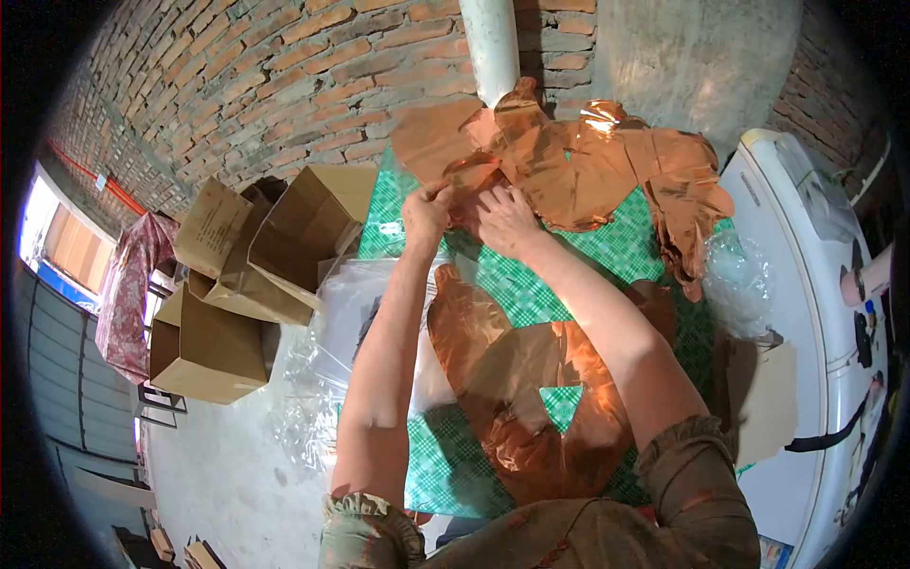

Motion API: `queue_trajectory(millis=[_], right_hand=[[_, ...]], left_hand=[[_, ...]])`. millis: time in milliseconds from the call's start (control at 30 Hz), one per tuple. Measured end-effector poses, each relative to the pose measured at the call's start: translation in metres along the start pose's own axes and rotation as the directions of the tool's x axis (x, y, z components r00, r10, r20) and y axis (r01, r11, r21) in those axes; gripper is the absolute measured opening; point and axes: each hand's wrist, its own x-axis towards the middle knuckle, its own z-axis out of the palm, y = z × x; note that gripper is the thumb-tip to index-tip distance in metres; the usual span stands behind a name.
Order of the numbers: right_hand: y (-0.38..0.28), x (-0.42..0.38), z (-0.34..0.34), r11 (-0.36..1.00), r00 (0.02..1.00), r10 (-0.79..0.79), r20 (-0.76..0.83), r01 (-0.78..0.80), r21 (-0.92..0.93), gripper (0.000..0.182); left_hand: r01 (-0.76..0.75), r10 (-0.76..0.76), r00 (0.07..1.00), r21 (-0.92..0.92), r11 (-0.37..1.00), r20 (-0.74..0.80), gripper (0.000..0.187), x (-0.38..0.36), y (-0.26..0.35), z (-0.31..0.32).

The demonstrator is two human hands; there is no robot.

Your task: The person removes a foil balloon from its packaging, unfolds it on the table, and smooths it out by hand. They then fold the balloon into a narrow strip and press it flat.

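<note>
My left hand [427,216] is closed, thumb and fingers pinching the edge of a flat copper-coloured foil balloon [438,137] near the far end of the table. Beside it on the right, my right hand [508,224] presses on the foil with its fingers stretched out. Crumpled copper foil [583,175] of the same kind spreads to the right of my hands and hangs down near the table's right side. Nearer to my body lies another copper foil balloon [521,398], creased, with a triangular opening that shows the tablecloth.
A green patterned tablecloth [521,284] covers the table. Clear plastic bags [346,322] lie at its left edge. Open cardboard boxes [223,346] stand to the left. On the right are a white appliance [773,237] and crumpled clear plastic [735,280]. A brick wall [275,95] and white pipe [490,47] are behind.
</note>
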Motion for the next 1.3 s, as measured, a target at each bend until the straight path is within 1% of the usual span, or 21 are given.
queue_trajectory(millis=[67,167,200,267,300,367,400,500,600,700,767,800,900,1000,1100,1133,1167,1200,1233,1267,1300], right_hand=[[-0.001,-0.002,-0.002,1.0,0.998,-0.002,-0.066,0.003,0.022,0.039],[0.001,-0.003,0.007,0.962,0.961,0.091,-0.26,-0.018,0.272,0.034],[0.004,-0.003,0.003,0.921,0.949,0.169,-0.265,-0.057,0.386,0.034],[0.012,0.0,-0.016,0.796,0.915,0.32,-0.245,-0.119,0.593,0.037],[0.013,0.001,-0.021,0.741,0.866,0.4,-0.3,-0.113,0.662,0.037],[0.013,0.004,-0.029,0.618,0.738,0.562,-0.374,-0.074,0.782,0.039],[0.013,0.005,-0.037,0.585,0.689,0.587,-0.424,0.0,0.811,0.03],[0.031,0.008,-0.032,0.72,0.769,0.361,-0.527,0.129,0.682,0.02],[0.034,0.006,-0.028,0.755,0.806,0.332,-0.49,0.085,0.65,0.016],[0.034,0.0,-0.028,0.778,0.833,0.296,-0.468,0.074,0.624,0.013],[0.033,-0.002,-0.027,0.798,0.844,0.263,-0.468,0.082,0.597,0.013],[0.033,-0.003,-0.028,0.808,0.849,0.246,-0.468,0.087,0.583,0.013],[0.034,-0.006,-0.03,0.81,0.855,0.202,-0.478,0.128,0.572,0.014],[0.037,-0.015,-0.03,0.875,0.919,0.111,-0.379,0.09,0.475,0.009],[0.043,-0.027,-0.021,0.946,0.966,0.037,-0.256,0.049,0.32,0.016],[0.041,-0.028,-0.031,0.937,0.97,0.082,-0.23,0.004,0.35,0.019],[0.04,-0.029,-0.042,0.925,0.971,0.126,-0.202,-0.041,0.379,0.022],[0.037,-0.028,-0.049,0.91,0.971,0.168,-0.173,-0.085,0.407,0.025],[0.036,-0.024,-0.048,0.92,0.962,0.164,-0.22,-0.069,0.386,0.025],[0.034,-0.019,-0.046,0.929,0.95,0.161,-0.268,-0.055,0.366,0.025],[0.032,-0.013,-0.044,0.938,0.936,0.158,-0.315,-0.043,0.345,0.025]], left_hand=[[-0.001,0.002,1.0,0.026,1.0,-0.015,0.024,-0.002,0.001,-0.001],[0.019,-0.018,1.0,0.041,0.999,-0.024,0.022,-0.008,0.007,-0.001],[0.031,-0.03,0.999,0.04,0.999,-0.025,0.022,-0.01,0.008,-0.001],[0.037,-0.037,0.999,0.005,0.999,-0.027,0.02,-0.007,0.002,-0.001],[0.041,-0.041,0.999,-0.013,0.999,-0.026,0.019,-0.008,0.003,0.0],[0.062,-0.062,0.998,0.017,0.998,-0.011,0.02,-0.009,0.004,-0.001],[0.072,-0.072,0.997,0.032,0.997,-0.002,0.02,-0.009,0.003,-0.001],[0.075,-0.073,0.994,-0.017,0.997,0.086,0.021,-0.005,-0.004,-0.001],[0.093,-0.088,0.994,-0.084,0.992,0.062,0.027,-0.014,0.007,0.003],[0.114,-0.113,0.991,-0.001,0.994,0.078,0.033,-0.013,0.016,0.007],[-0.004,-0.006,0.998,0.137,0.991,0.068,0.036,-0.006,0.003,0.012],[-0.063,0.05,0.996,0.205,0.977,0.069,0.037,-0.008,0.009,0.013],[-0.022,0.001,0.999,0.439,0.898,0.047,0.041,-0.014,0.027,0.013],[-0.027,0.053,0.998,0.473,0.88,-0.04,0.036,-0.007,0.027,0.013],[-0.019,0.082,0.99,0.463,0.886,-0.117,0.038,0.005,0.039,0.002],[-0.162,0.226,0.963,0.357,0.92,-0.145,0.035,0.021,0.028,-0.001],[-0.196,0.241,0.959,0.269,0.943,-0.149,0.033,0.038,0.017,-0.005],[-0.227,0.256,0.954,0.18,0.957,-0.155,0.031,0.044,0.021,-0.009],[-0.258,0.269,0.949,0.089,0.962,-0.162,0.029,0.041,0.036,-0.012],[-0.114,0.101,0.991,-0.161,0.98,-0.084,0.026,0.034,0.05,-0.013],[-0.139,0.131,0.989,-0.127,0.982,-0.069,0.026,0.035,0.05,-0.014]])
